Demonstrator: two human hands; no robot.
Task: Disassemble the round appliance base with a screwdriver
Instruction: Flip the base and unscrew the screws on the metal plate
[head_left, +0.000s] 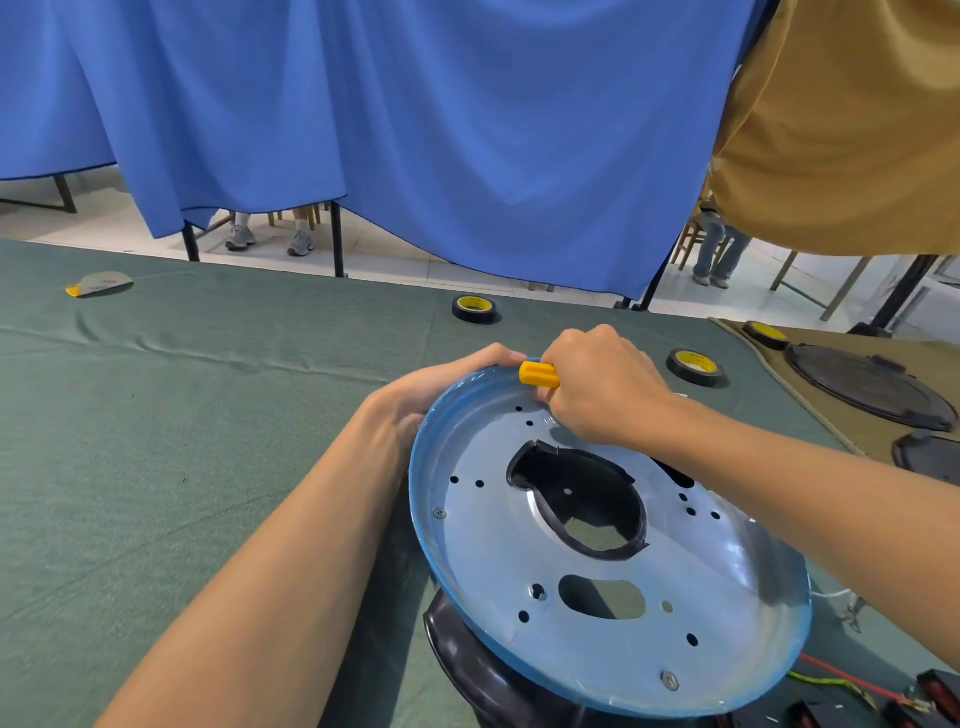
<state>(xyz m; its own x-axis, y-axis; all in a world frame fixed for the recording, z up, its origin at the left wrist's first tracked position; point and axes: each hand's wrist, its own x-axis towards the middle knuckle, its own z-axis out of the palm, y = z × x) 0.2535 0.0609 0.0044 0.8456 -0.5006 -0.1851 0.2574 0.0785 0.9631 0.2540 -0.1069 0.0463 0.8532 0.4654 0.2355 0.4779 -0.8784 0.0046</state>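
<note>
The round appliance base (587, 613) is a silver metal disc with a blue rim, tilted toward me on a black housing (467, 660). It has several holes, a large black-edged cutout and screws near its left and lower edges. My left hand (441, 389) grips the far left rim. My right hand (597, 384) grips a screwdriver with a yellow handle (537, 374) at the disc's far edge. The screwdriver's shaft and tip are hidden under my right hand.
Green cloth (182, 415) covers the table. Two black tape rolls with yellow cores (475, 309) (696, 366) lie behind the base. Black round parts (867, 384) sit on a tan mat at the right. Red and yellow-green wires (841, 680) lie at the lower right. A blue curtain hangs behind.
</note>
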